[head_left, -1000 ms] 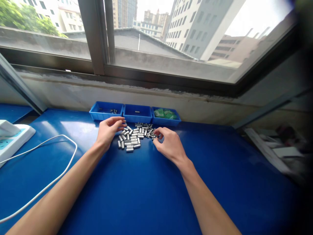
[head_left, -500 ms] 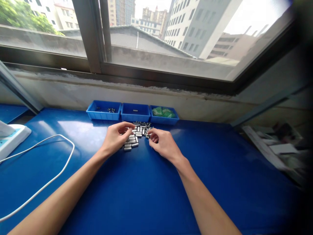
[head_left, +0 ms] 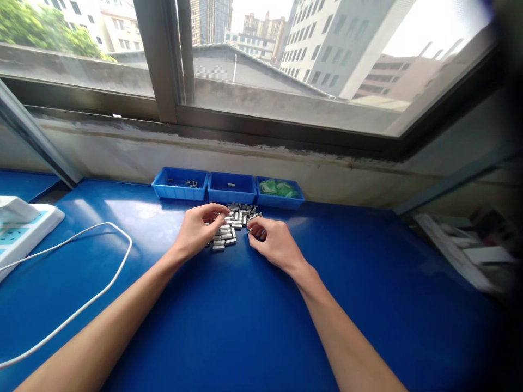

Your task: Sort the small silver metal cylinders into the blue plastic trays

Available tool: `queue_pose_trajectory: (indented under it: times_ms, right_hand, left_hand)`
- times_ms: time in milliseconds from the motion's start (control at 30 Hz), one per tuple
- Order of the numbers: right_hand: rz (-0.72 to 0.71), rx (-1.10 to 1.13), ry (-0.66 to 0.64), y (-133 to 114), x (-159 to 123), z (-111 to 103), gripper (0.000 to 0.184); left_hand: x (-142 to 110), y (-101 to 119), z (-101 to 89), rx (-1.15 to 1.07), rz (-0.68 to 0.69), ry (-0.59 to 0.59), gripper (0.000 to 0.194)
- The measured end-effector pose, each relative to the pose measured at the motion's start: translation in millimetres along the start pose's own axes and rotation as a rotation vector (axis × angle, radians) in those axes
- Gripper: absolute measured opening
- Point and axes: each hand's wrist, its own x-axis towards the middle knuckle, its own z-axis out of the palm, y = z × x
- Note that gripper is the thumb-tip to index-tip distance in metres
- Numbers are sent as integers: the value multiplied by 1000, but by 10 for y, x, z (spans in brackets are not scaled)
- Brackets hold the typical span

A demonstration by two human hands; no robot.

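A heap of small silver-grey metal blocks point(head_left: 226, 235) lies on the blue table, with smaller metal pieces point(head_left: 247, 209) toward its far right. At the left side of the heap is my left hand point(head_left: 201, 226), its thumb and fingers curved and apart over the blocks. My right hand point(head_left: 273, 239) is at the heap's right edge with thumb and forefinger pinched together. A tiny bit shows at those fingertips, too small to name. The palm side of each hand is partly hidden.
Three blue bins stand along the wall: a left bin point(head_left: 180, 191) with small metal parts, a middle bin point(head_left: 231, 196) with one piece, and a right bin point(head_left: 281, 201) with green packets point(head_left: 278, 188). At left are a power strip point(head_left: 32, 231) and a white cable point(head_left: 102, 288).
My right hand has drawn slightly back from the small metal pieces, its fingertips still pinched. My left hand stays over the heap. The whole view has shifted a little.
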Motion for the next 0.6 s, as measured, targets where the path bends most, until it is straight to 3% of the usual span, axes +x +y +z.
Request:
queue_pose_trajectory:
  times_ms: [133,267,333,600]
  right_hand:
    - [96,308,24,-62,14,2,9]
    - [259,894,36,-152,43,-7,27]
    - [320,1063,23,-179,52,0,33]
    - [355,1137,6,-193,41,65,47]
  left_hand:
    - [-3,-23,-4,-5,-1,-16,20]
    - [-2,-24,0,-39,-15,-42,22]
    - [-3,-10,-3,-63,-27,-58,24]
    - [-41,94,-11,-164,91,-341,34]
